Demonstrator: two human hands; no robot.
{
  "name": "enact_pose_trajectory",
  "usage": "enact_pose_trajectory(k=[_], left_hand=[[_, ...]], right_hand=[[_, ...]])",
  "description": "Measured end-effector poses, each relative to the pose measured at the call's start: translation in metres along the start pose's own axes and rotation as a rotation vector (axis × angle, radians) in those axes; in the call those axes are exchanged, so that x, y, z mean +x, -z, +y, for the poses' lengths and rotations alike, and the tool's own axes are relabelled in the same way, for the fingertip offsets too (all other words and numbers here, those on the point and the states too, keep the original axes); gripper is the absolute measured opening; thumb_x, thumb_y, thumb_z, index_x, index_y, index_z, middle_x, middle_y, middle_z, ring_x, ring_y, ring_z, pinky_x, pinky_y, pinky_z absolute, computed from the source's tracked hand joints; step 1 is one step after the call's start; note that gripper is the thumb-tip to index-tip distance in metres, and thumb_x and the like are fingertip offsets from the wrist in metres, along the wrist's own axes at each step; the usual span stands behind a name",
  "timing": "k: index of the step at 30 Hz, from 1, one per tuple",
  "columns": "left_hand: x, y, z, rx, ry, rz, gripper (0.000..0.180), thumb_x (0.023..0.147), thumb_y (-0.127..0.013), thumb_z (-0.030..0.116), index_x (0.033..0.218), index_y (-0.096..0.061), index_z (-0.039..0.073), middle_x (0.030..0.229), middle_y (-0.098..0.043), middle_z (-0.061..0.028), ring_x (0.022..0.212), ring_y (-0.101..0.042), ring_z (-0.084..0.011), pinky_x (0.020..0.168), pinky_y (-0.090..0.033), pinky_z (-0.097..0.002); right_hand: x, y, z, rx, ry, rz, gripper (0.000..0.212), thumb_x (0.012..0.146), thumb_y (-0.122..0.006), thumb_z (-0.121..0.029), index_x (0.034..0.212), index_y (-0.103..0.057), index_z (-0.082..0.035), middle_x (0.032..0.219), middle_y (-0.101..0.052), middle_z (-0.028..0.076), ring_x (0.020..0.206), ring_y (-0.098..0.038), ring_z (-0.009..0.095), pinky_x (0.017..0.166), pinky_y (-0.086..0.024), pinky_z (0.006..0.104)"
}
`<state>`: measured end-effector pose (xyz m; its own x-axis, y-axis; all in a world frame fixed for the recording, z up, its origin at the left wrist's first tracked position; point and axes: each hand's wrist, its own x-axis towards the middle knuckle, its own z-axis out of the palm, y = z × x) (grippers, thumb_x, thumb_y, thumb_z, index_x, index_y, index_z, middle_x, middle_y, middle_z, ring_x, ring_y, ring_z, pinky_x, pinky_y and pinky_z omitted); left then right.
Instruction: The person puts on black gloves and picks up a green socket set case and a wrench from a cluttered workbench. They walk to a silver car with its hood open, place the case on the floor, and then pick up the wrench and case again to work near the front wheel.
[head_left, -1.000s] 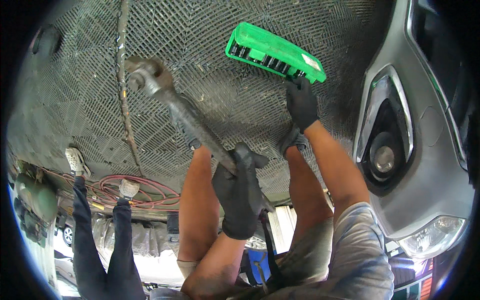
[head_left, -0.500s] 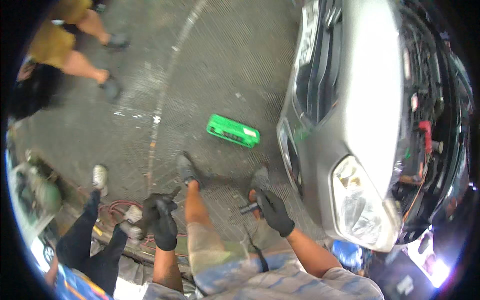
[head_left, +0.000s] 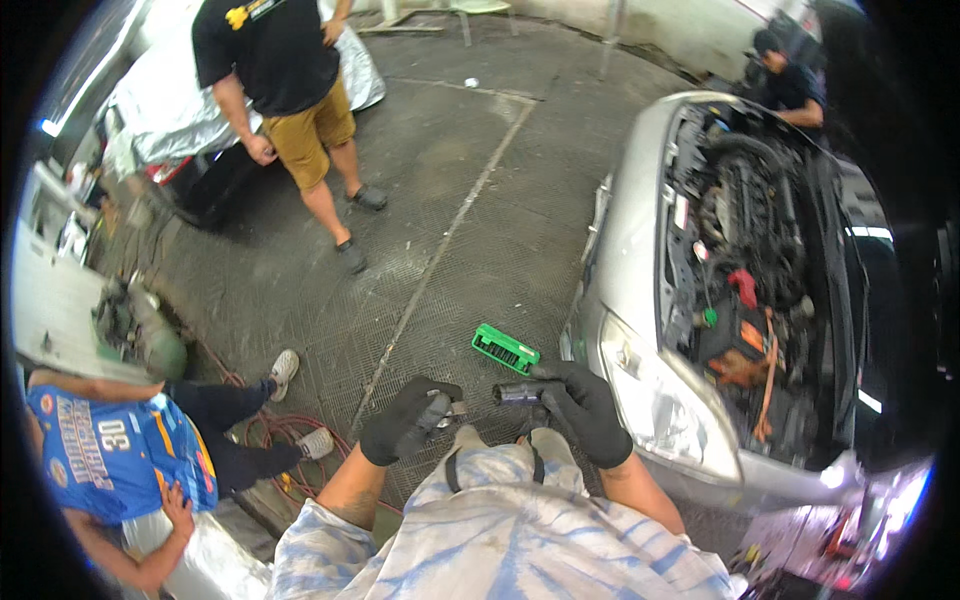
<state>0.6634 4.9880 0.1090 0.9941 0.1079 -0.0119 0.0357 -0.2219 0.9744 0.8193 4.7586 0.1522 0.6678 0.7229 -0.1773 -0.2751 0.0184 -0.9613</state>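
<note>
My left hand (head_left: 402, 424), in a dark glove, is closed around a grey metal tool (head_left: 440, 408); a short tip points right and the fingers cover most of the rest. Across from it, my right hand (head_left: 592, 412), gloved the same way, grips a dark cylindrical deep socket (head_left: 516, 394) whose end faces the left hand. A small gap separates tool and socket. Beyond both hands, an open green case (head_left: 506, 348) with dark slots lies on the floor.
To the right stands a silver car (head_left: 640, 240) with its engine bay (head_left: 740, 240) exposed; a person (head_left: 790, 90) leans at its far side. Another person (head_left: 290, 90) stands at far left by a covered car (head_left: 180, 100). At near left are someone in blue (head_left: 120, 450) and red hoses (head_left: 265, 430).
My view has tilted up, bringing the engine bay and people into sight. Both hands have come closer together and higher before my body, the socket now level with the tool.
</note>
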Motion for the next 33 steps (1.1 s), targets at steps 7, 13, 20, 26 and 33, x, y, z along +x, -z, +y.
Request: enact_pose_trajectory(k=[7,13,20,26,33], left_hand=[[-0.045,-0.023,0.010,0.343,-0.883,-0.090,0.039,0.090,-0.058,0.007,0.126,-0.044,0.000,0.101,-0.060,-0.0167,0.078,-0.060,-0.0271,0.062,-0.047,-0.0369],[-0.093,-0.045,0.062,0.236,-0.520,-0.430,0.024,0.091,-0.054,0.018,0.110,-0.059,0.003,0.096,-0.063,-0.0153,0.080,-0.060,-0.0307,0.072,-0.047,-0.0399],[-0.150,-0.112,0.053,0.111,-0.597,-0.532,0.029,0.093,-0.050,0.025,0.107,-0.059,0.001,0.076,-0.062,-0.0132,0.064,-0.060,-0.0296,0.063,-0.048,-0.0401],[-0.148,-0.239,0.082,-0.019,-0.559,-0.947,0.031,0.096,-0.047,0.026,0.107,-0.057,-0.001,0.076,-0.062,-0.0134,0.060,-0.058,-0.0256,0.059,-0.047,-0.0368],[-0.159,-0.434,0.171,-0.096,-0.731,-1.198,0.032,0.095,-0.046,0.026,0.108,-0.056,-0.001,0.077,-0.062,-0.0140,0.061,-0.059,-0.0268,0.058,-0.047,-0.0374]], right_hand=[[-0.117,-0.060,0.019,-0.007,-0.118,0.046,0.027,0.096,-0.056,-0.015,0.117,-0.061,0.000,0.073,-0.059,0.001,0.063,-0.055,0.009,0.059,-0.047,0.0264],[-0.219,-0.079,0.043,-0.438,0.095,0.063,0.036,0.100,-0.049,-0.033,0.086,-0.063,-0.003,0.061,-0.052,-0.001,0.050,-0.047,0.008,0.049,-0.040,0.0249],[-0.322,-0.080,0.027,-0.068,-0.245,0.069,0.036,0.098,-0.049,-0.036,0.090,-0.060,-0.003,0.063,-0.052,0.000,0.054,-0.048,0.010,0.050,-0.041,0.0260],[-0.437,-0.027,0.098,-0.953,0.673,0.459,0.049,0.080,-0.071,-0.012,0.123,-0.056,0.003,0.095,-0.061,0.015,0.084,-0.061,0.027,0.072,-0.050,0.0355],[-0.580,0.037,0.086,-0.807,0.406,0.938,0.034,0.082,-0.067,-0.008,0.113,-0.059,0.004,0.096,-0.062,0.018,0.079,-0.060,0.029,0.071,-0.050,0.0359]])
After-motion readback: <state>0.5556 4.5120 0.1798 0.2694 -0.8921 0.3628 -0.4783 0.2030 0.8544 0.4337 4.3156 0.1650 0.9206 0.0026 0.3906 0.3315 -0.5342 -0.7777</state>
